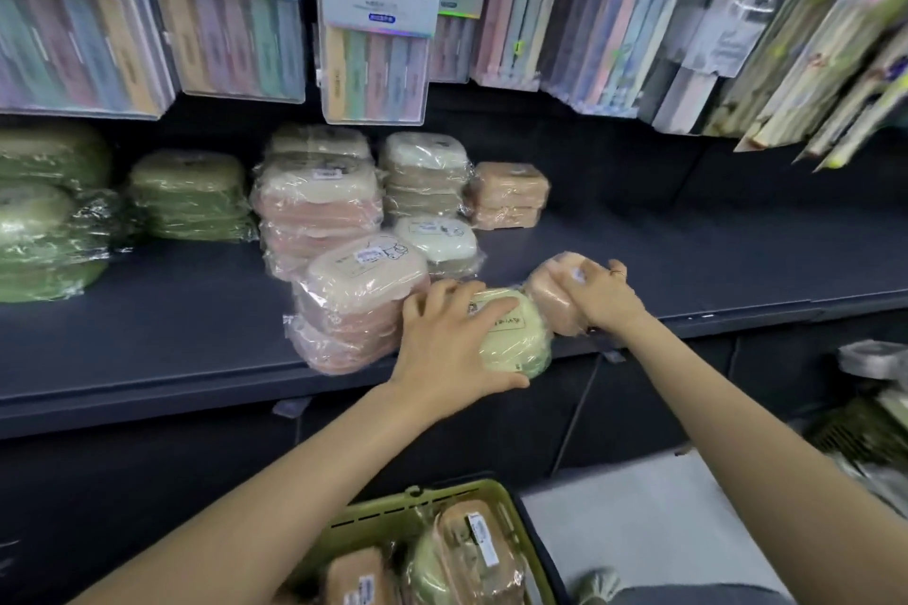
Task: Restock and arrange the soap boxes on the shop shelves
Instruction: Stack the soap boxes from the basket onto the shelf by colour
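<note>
My left hand [449, 341] lies over a pale green wrapped soap box [521, 334] at the front edge of the dark shelf [172, 324], thumb under its near side and fingers across its label. My right hand [602, 297] grips a pink wrapped soap box [553, 297] just right of the green one, touching it. Left of my hands stands a leaning stack of pink soap boxes [358, 305]. Behind are stacks of pink and cream boxes [319, 206], cream ones [425, 172] and two small orange-pink boxes [508, 194].
Green soap boxes [189, 194] are stacked at the shelf's left. Packs of toothbrushes [373, 44] hang above the shelf. A green basket [393, 516] with more soap boxes sits below, between my arms. The shelf's right part is bare dark surface.
</note>
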